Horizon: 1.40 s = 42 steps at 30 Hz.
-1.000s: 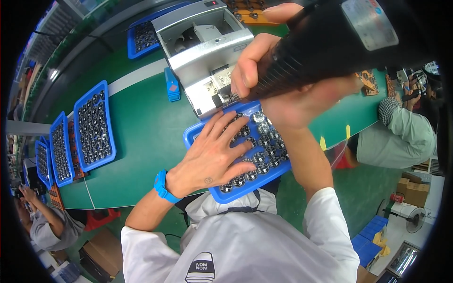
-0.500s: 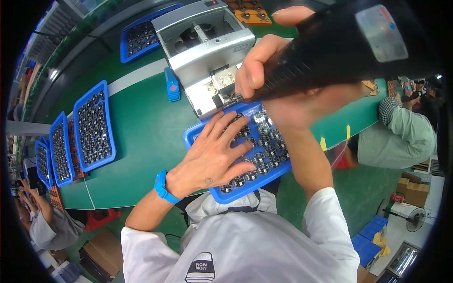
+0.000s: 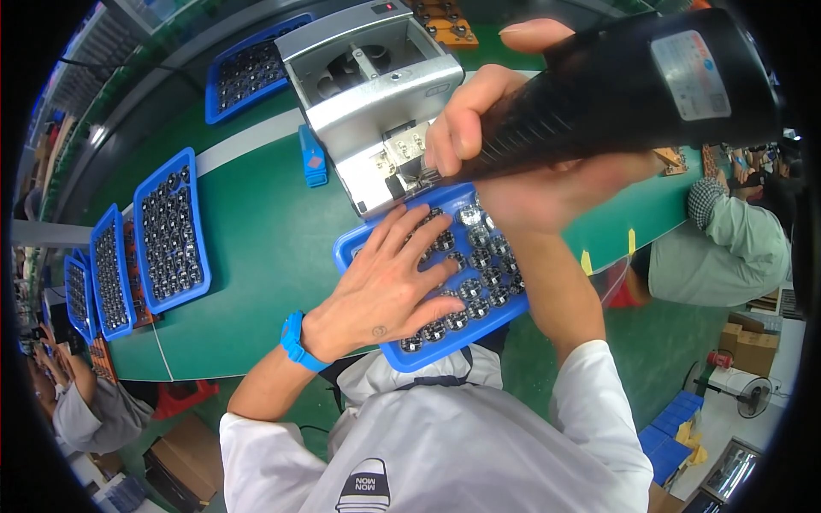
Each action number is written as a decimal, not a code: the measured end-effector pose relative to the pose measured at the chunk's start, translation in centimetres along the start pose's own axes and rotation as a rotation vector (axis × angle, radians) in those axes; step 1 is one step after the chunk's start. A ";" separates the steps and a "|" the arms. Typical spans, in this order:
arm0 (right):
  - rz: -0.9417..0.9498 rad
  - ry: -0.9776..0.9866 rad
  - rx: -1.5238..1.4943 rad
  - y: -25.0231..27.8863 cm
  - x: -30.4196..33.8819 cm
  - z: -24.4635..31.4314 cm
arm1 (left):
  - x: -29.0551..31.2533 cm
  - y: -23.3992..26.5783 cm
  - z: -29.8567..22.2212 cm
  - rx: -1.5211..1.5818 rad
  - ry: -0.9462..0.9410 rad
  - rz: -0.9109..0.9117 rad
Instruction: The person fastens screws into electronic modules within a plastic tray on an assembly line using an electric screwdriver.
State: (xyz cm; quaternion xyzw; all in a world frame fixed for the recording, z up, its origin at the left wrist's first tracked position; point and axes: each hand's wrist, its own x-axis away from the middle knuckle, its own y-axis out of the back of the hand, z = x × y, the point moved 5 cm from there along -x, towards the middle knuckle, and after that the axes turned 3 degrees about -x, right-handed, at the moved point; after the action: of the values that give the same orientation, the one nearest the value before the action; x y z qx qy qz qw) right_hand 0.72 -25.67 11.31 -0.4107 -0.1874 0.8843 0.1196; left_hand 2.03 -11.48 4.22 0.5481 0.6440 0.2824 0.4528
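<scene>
My right hand (image 3: 547, 188) is wrapped round a black electric screwdriver (image 3: 599, 98) with a pale label on its body. The tool slants down to the left, its tip end at the front of a silver screw feeder (image 3: 376, 111); the exact contact is hard to make out. Directly below the feeder lies a blue tray (image 3: 419, 358) with several small round parts (image 3: 476, 307), clear and black. My left hand (image 3: 376, 286) rests palm down over the tray's left side, fingers spread across the parts and partly hiding them. A blue wrist strap (image 3: 295, 342) circles my left wrist.
Three similar filled blue trays (image 3: 205, 282) stand at the left, another (image 3: 214, 107) behind the feeder. A blue clip-like object (image 3: 313, 158) lies beside the feeder on the green table (image 3: 256, 231). Co-workers sit at the far left and at the right (image 3: 718, 248).
The rear end of the screwdriver has dipped slightly, while its tip end stays at the feeder. My left hand has barely moved. The tray behind the feeder has shifted a little left.
</scene>
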 end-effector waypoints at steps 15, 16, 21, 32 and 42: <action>-0.044 -0.408 0.322 -0.5 0.8 0.6 | 0.2 -0.1 0.0 0.008 0.035 0.006; -0.065 -0.359 0.296 -0.9 1.2 1.0 | 0.2 -0.1 -0.1 0.003 0.043 0.019; 0.038 -0.209 -0.005 1.0 4.9 2.9 | 0.2 -0.1 0.4 -0.006 0.067 0.040; -0.194 -0.350 0.051 1.3 8.8 1.2 | -0.1 -0.3 0.3 0.012 0.078 0.057; -0.063 -0.440 0.068 1.0 8.3 1.8 | 0.1 -0.3 0.2 0.002 0.073 0.054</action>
State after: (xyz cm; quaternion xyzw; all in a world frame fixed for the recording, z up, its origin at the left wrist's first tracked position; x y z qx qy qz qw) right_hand -5.99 -23.94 6.24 -0.1976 -0.1919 0.9541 0.1174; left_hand 2.09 -11.51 3.89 0.5551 0.6454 0.3137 0.4206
